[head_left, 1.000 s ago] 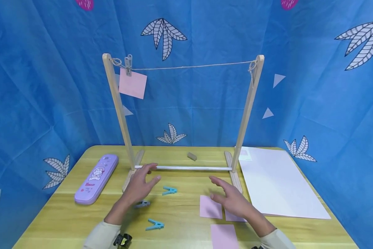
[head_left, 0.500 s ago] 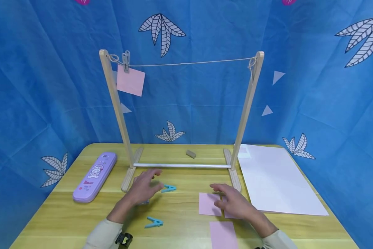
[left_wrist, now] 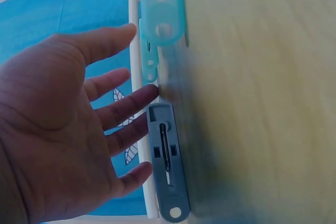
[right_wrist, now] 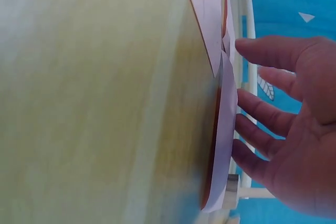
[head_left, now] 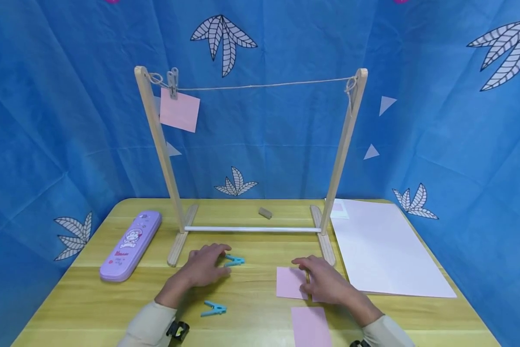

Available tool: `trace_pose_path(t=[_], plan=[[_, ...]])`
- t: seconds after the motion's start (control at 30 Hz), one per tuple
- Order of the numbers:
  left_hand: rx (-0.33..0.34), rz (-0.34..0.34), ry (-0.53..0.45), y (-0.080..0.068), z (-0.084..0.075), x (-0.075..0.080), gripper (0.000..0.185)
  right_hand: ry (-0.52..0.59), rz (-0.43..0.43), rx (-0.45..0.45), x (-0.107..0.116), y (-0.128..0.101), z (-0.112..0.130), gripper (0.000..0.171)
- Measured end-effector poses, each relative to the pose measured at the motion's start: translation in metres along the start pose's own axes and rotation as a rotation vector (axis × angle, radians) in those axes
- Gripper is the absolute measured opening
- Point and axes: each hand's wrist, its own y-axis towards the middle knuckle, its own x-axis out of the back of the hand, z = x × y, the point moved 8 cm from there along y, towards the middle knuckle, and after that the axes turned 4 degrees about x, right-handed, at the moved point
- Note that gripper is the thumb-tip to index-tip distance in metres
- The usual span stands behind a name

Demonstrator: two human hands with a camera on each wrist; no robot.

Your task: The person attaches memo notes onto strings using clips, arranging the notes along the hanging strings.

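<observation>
Both hands flat, fingers spread, gripping nothing: left hand [head_left: 205,266] over grey clip [left_wrist: 167,169], right hand [head_left: 322,282] by pink note [head_left: 289,283], which prob. slides away if nudged.

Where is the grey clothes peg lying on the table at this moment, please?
In the left wrist view the grey clothes peg lies on the table under the left hand, beside a blue peg; the head view hides it.

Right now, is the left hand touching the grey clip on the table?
Cannot tell. In the left wrist view the left hand hovers open with its fingertips near the grey clip, but no clear contact or gap shows; in the head view the hand hides it.
</observation>
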Motion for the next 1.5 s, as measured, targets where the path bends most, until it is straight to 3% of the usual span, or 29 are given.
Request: trace_pose_path(t=[0.17, 0.4, 0.67, 0.93, 1.13, 1.5], plan=[[0.012, -0.01, 0.091, 0.004, -0.001, -0.003, 0.05, -0.052, 0.008, 0.017, 0.0, 0.002, 0.002, 0.05], [0.016, -0.027, 0.187, 0.006, -0.008, -0.002, 0.039, 0.024, 0.049, -0.086, -0.004, 0.01, -0.007, 0.046], [0.007, -0.041, 0.212, 0.007, -0.012, -0.001, 0.02, -0.001, 0.005, -0.113, -0.002, 0.01, -0.009, 0.041], [0.049, -0.05, 0.154, 0.009, -0.006, -0.001, 0.02, -0.03, -0.028, -0.089, 0.0, 0.008, -0.008, 0.04], [0.074, -0.102, 0.06, 0.008, -0.005, 0.004, 0.023, -0.03, -0.082, -0.082, 0.005, 0.009, -0.008, 0.036], [0.066, -0.239, -0.063, 0.004, -0.009, 0.02, 0.03, 0.224, -0.197, -0.12, 0.02, 0.016, -0.014, 0.043]])
